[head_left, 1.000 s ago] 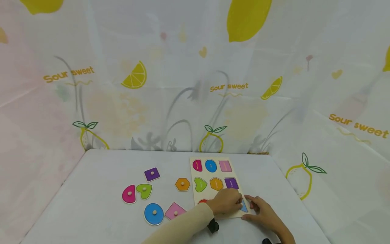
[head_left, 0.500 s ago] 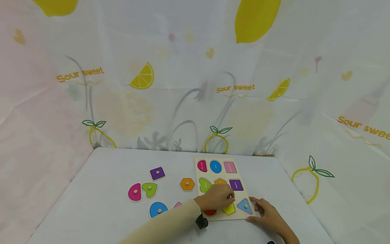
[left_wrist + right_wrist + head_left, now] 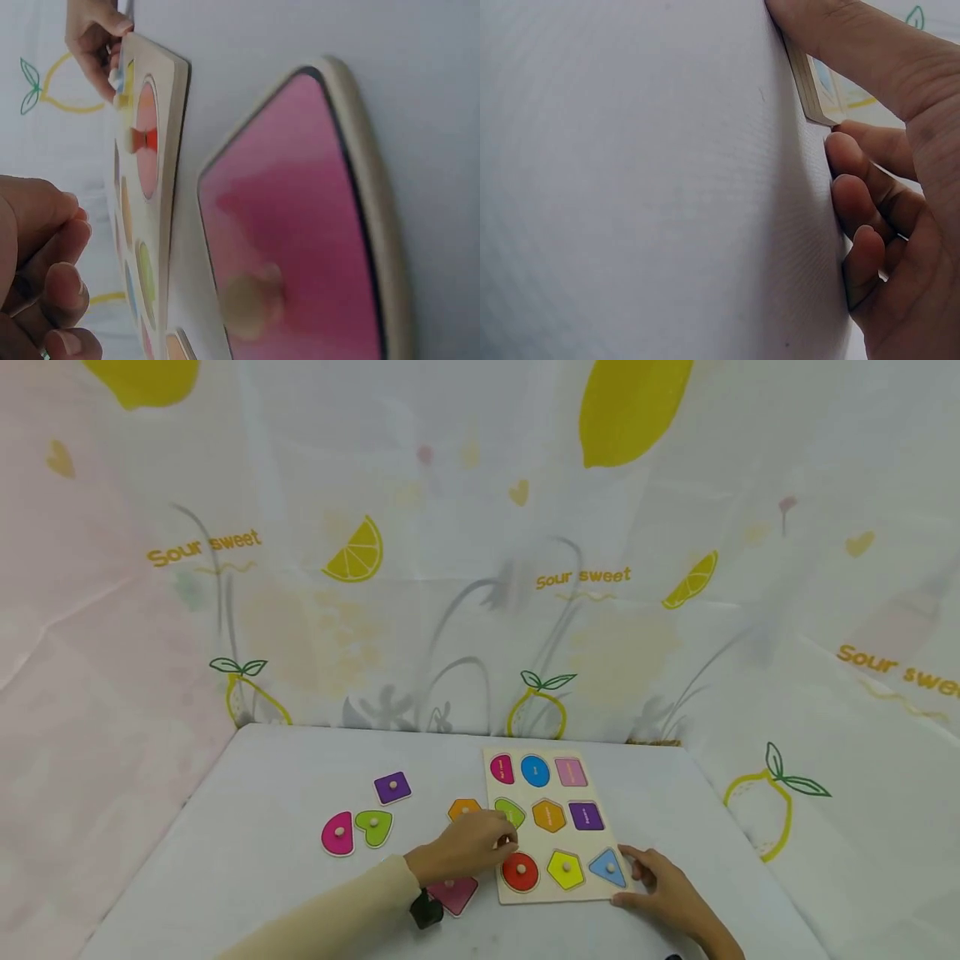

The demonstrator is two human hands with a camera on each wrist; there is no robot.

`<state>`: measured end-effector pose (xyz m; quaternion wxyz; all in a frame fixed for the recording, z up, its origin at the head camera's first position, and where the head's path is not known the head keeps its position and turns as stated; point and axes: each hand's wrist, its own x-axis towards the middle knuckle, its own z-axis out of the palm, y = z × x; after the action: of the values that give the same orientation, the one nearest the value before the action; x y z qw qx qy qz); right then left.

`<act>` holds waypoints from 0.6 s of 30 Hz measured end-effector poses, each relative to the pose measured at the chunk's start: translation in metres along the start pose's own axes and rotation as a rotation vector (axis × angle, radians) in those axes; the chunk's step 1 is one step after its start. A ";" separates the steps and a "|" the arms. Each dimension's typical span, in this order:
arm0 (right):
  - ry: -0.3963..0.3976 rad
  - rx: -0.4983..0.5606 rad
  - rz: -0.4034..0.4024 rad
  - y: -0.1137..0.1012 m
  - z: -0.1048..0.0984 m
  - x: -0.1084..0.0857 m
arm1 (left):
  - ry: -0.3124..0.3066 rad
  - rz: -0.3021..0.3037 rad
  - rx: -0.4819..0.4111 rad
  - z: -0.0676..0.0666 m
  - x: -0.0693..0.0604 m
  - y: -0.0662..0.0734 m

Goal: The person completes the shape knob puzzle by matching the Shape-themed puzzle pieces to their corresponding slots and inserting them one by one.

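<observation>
My left hand [image 3: 463,845] hovers at the left edge of the wooden shape puzzle board [image 3: 551,896], above the loose pieces. Its fingers [image 3: 64,289] are loosely curled around nothing. Below it lies a pink knobbed puzzle piece [image 3: 300,187], partly hidden in the head view. An orange hexagon piece [image 3: 465,807] shows just behind this hand. At the board's near right corner, my right hand [image 3: 663,893] holds the board between thumb [image 3: 862,45] and index finger. A red circle [image 3: 520,872], yellow pentagon [image 3: 566,869] and blue triangle [image 3: 608,867] with knobs sit in the near row.
Left of the board lie a purple rectangular piece [image 3: 392,787], a magenta half-round piece [image 3: 337,834] and a green heart piece [image 3: 374,828]. The white table [image 3: 277,793] ends at a lemon-printed backdrop [image 3: 420,635]. The blue round piece is hidden by the left arm.
My left hand has moved left from the blue triangle, across the near row, to the board's left edge. The right hand stays at the corner. The head view has shifted slightly.
</observation>
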<state>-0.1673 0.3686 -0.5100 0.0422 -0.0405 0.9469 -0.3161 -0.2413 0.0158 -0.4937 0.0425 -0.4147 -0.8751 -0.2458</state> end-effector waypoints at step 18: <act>-0.007 -0.035 0.034 -0.002 0.001 0.002 | 0.235 -0.199 0.036 -0.064 -0.092 -0.073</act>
<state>-0.1690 0.3660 -0.5097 0.0504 -0.0261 0.9527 -0.2987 -0.2440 -0.1178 -0.4920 0.1276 -0.2933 -0.9052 -0.2798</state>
